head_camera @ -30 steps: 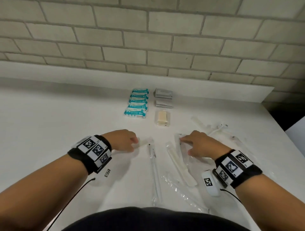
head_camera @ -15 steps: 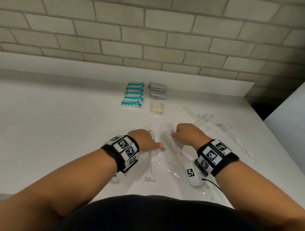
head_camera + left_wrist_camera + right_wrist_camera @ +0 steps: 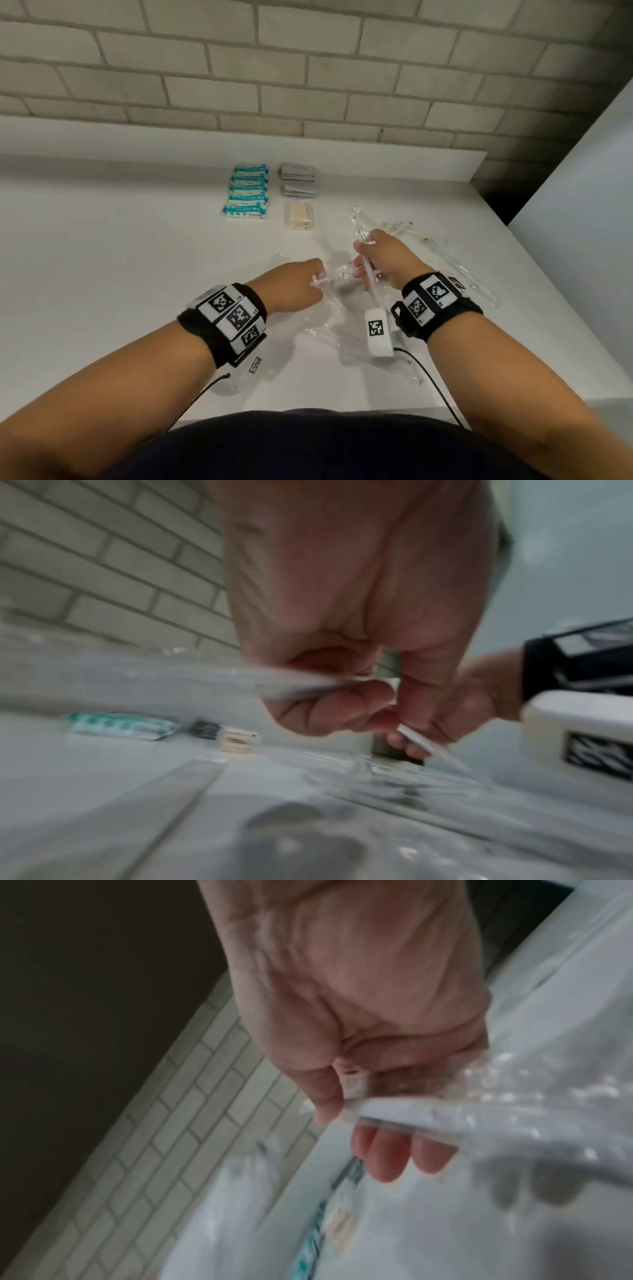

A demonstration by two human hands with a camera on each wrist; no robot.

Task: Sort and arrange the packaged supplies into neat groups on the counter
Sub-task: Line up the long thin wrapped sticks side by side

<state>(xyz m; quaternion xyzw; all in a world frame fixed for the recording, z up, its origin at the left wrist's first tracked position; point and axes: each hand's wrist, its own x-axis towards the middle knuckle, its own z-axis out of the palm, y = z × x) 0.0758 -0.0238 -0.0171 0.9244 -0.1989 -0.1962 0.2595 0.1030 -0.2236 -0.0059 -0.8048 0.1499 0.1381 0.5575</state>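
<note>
The right hand (image 3: 383,260) is gripping a long clear-wrapped packet (image 3: 363,236) with its long axis running from 11 to 5 o'clock, while the left hand (image 3: 294,286), at its 8 o'clock, is pinching what seems another slim packet (image 3: 323,281) pointing toward 3 o'clock above the counter (image 3: 120,257).
</note>
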